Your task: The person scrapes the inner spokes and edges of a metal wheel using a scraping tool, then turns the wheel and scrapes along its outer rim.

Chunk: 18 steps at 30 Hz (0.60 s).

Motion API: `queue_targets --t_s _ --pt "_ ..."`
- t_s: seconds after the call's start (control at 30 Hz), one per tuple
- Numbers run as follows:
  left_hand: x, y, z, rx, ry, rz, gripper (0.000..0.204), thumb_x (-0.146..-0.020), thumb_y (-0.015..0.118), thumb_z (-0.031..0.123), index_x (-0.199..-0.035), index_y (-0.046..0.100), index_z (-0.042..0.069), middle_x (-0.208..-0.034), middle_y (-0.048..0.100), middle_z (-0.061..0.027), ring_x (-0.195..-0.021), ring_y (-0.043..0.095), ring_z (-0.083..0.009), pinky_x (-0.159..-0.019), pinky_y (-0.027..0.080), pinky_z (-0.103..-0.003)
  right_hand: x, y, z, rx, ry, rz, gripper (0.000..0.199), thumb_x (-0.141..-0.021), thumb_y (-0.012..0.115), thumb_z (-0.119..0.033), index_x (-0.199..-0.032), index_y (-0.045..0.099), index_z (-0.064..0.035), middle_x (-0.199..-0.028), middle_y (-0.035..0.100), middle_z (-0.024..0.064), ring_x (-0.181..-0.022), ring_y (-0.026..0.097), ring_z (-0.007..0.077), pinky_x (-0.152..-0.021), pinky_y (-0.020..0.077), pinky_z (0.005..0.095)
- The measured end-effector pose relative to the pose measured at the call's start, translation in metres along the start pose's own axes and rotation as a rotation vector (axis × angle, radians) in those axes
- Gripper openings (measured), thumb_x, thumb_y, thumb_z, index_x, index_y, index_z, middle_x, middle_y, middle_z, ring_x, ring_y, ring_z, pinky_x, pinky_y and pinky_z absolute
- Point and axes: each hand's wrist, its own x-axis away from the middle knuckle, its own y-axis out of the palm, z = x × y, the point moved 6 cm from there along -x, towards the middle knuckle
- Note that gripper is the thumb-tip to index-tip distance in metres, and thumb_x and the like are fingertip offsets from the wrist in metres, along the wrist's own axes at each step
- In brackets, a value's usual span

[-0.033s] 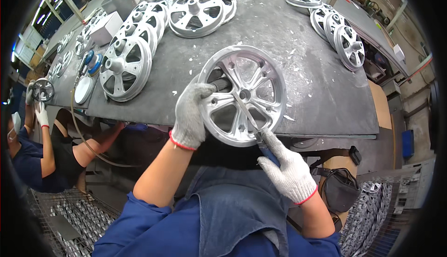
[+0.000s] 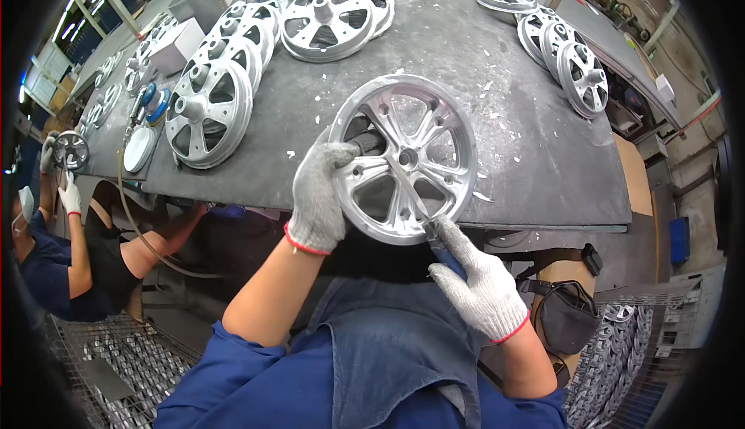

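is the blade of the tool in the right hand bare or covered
Bare: the blade shows as a slim silver length from the right hand across the wheel, no sheath over it.

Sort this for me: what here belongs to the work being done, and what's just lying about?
In the job:
silver spoked metal wheel, in the gloved left hand
slim silver metal tool, in the gloved right hand

Apparently just lying about:
white rectangular box
black soft-sided bag

Grey workbench (image 2: 543, 169), metal wheels (image 2: 195, 108), pale flakes (image 2: 482, 196)
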Motion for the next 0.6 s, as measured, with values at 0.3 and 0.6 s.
queue_targets --t_s 0.3,0.6 --pt "0.015 -0.007 -0.017 0.054 0.063 0.020 0.061 -0.098 0.050 0.007 -0.158 0.045 -0.007 -0.137 0.064 -0.0231 -0.126 0.071 -0.0389 -0.112 0.061 -0.052 0.006 0.003 0.000 -0.038 0.007 -0.013 0.068 -0.104 0.075 -0.015 -0.166 0.050 -0.0046 -0.142 0.075 0.0227 -0.134 0.073 0.0350 -0.112 0.0568 0.0396" --pt "0.031 -0.011 -0.035 0.097 0.158 0.055 0.060 -0.104 0.052 0.008 -0.162 0.041 -0.002 -0.143 0.063 -0.0236 -0.131 0.069 -0.0396 -0.110 0.063 -0.053 0.014 0.017 -0.021 -0.091 0.023 -0.087 0.068 -0.103 0.075 -0.014 -0.166 0.051 -0.0047 -0.144 0.074 0.0224 -0.135 0.072 0.0346 -0.113 0.0554 0.0394"
